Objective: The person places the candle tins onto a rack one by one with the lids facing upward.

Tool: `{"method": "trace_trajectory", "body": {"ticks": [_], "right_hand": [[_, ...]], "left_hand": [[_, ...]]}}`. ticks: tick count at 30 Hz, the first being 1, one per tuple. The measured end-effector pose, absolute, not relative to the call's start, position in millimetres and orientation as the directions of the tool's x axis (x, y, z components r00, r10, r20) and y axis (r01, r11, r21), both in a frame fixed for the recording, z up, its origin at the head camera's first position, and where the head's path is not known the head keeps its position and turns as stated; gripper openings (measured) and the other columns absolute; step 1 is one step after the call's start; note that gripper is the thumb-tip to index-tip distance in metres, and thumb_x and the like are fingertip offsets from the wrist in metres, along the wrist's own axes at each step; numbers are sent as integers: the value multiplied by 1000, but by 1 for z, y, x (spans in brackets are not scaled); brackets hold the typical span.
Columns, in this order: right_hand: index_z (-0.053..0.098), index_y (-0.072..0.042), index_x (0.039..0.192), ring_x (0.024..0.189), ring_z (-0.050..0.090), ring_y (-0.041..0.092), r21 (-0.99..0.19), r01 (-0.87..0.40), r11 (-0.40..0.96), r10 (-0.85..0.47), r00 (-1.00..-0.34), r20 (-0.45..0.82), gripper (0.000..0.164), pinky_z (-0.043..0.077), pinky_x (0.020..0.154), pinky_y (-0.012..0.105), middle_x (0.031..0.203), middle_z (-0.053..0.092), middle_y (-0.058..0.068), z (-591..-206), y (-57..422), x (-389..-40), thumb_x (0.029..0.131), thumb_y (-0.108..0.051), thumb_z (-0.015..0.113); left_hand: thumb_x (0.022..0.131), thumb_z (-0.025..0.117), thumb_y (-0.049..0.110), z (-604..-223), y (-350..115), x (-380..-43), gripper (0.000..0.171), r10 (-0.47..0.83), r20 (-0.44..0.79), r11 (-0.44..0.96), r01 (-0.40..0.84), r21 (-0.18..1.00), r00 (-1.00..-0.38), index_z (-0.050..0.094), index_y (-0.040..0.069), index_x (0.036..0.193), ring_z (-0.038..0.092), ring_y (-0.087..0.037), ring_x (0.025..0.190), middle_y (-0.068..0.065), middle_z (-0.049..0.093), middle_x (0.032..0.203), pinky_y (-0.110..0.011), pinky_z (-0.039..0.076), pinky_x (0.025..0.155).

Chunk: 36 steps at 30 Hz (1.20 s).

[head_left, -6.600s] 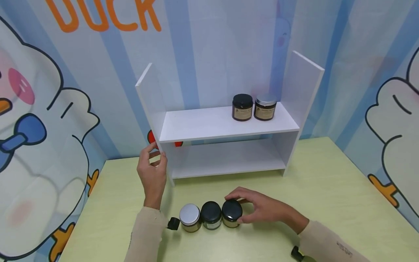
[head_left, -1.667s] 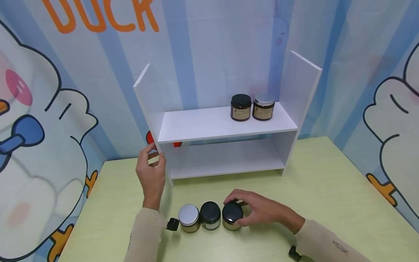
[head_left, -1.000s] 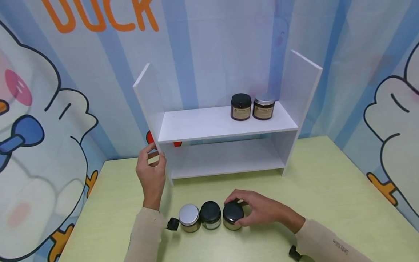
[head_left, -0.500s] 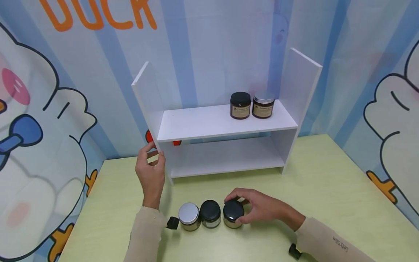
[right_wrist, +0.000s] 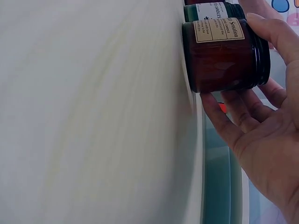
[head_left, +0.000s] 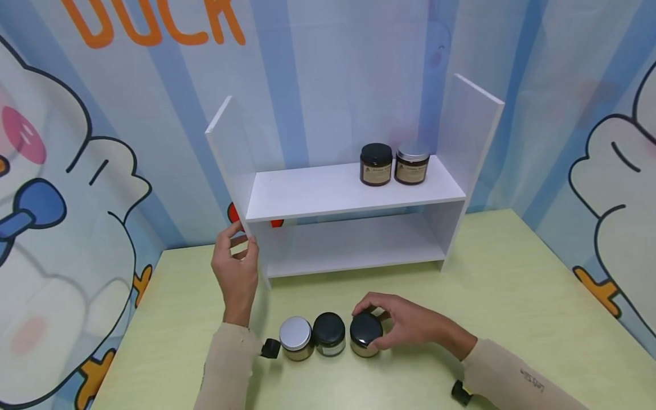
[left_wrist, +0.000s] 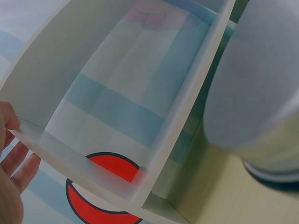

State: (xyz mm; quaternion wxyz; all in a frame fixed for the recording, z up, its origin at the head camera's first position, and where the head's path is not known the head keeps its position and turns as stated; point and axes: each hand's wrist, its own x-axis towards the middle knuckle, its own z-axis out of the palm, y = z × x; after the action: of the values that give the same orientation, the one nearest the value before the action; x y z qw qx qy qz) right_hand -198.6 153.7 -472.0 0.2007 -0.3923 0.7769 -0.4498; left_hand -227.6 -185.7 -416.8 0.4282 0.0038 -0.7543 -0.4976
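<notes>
My right hand (head_left: 407,323) grips a black-lidded amber candle jar (head_left: 365,336) between thumb and fingers; it stands on the table at the right end of a short row. In the right wrist view this candle jar (right_wrist: 217,58) has a tan label, with fingers around its side. Left of it are a black-lidded candle jar (head_left: 329,333) and a silver-lidded jar (head_left: 295,336). With thumb and fingers, my left hand (head_left: 237,276) pinches the front edge of the left side panel of a white two-tier shelf (head_left: 307,191).
On the upper shelf, toward the right, stand a black-lidded jar (head_left: 376,165) and a silver-lidded jar (head_left: 411,165). The lower board (head_left: 353,247) lies beneath. A cartoon-printed curtain (head_left: 328,68) hangs behind the pale green table (head_left: 512,296).
The gripped candle jar has shifted slightly right, leaving a narrow gap to the middle jar it stood against. My left hand keeps its place on the shelf panel.
</notes>
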Motion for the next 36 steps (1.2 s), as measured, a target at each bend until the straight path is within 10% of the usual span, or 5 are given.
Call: {"method": "trace_trajectory", "body": {"ticks": [36], "right_hand": [[63, -17, 132, 113, 60, 13, -827, -482, 290, -789, -609, 78, 54, 53, 95, 36, 128, 62, -9, -471, 154, -197, 84, -32, 84]], "left_hand": [[95, 70, 12, -418, -187, -228, 38, -428, 645, 501, 428, 752, -633, 64, 10, 133, 66, -19, 104, -5, 66, 124, -17, 54, 76]]}}
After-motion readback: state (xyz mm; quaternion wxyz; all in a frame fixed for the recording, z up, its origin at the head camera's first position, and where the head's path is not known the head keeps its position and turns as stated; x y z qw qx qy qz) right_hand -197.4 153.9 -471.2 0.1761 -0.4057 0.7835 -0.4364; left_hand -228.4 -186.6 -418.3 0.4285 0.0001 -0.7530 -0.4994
